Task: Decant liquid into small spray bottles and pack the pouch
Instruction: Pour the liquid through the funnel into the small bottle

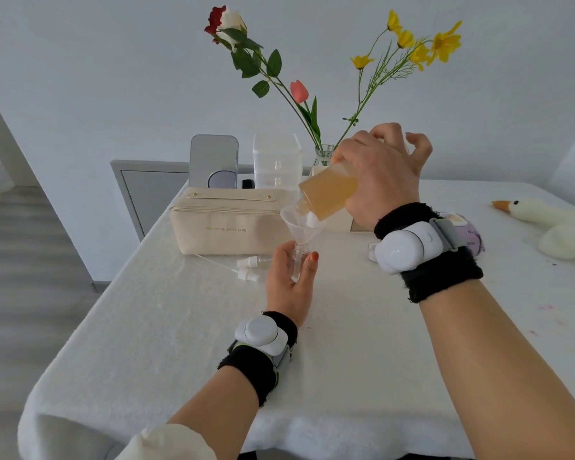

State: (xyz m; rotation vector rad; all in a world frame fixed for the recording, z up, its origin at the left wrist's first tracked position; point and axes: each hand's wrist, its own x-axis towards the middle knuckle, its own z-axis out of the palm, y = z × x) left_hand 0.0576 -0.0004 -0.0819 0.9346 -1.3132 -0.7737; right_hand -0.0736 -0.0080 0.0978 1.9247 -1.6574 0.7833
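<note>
Far left on the white tabletop [166, 333] there's a cream zip pouch [229, 224] standing upright and zipped shut, with small gold lettering on its side. Right behind it is a rounded stand mirror [213, 159]. Just in front of the pouch's right end, two white spray pump heads [249, 267] lie on their sides, and a thin dip tube from one runs off to the left.

Next comes the left hand [291, 287], near the middle of the tabletop. Its thumb and fingers are wrapped round a small clear spray bottle [296, 269] and hold it upright, with a clear plastic funnel [294, 220] stuck in the neck. I can't tell how much liquid is in the little bottle. There's a white sensor puck [263, 335] on a black band at that wrist.

Behind the funnel, at the far edge, sits a clear stacked drawer box [276, 161], then a glass vase [324, 154] with a red and white rose, a pink tulip and yellow daisies.

The right hand [382, 175] is up in the air gripping a big bottle of amber liquid [326, 190] by its base end. The bottle is tipped down to the left, with its mouth right at the funnel's rim. That wrist has the same puck-and-band setup [409, 249]. A small white cap [372, 252] lies on the cloth just left of that wrist.

Far right there's a white goose plush [558, 227] lying down, well apart from everything.
</note>
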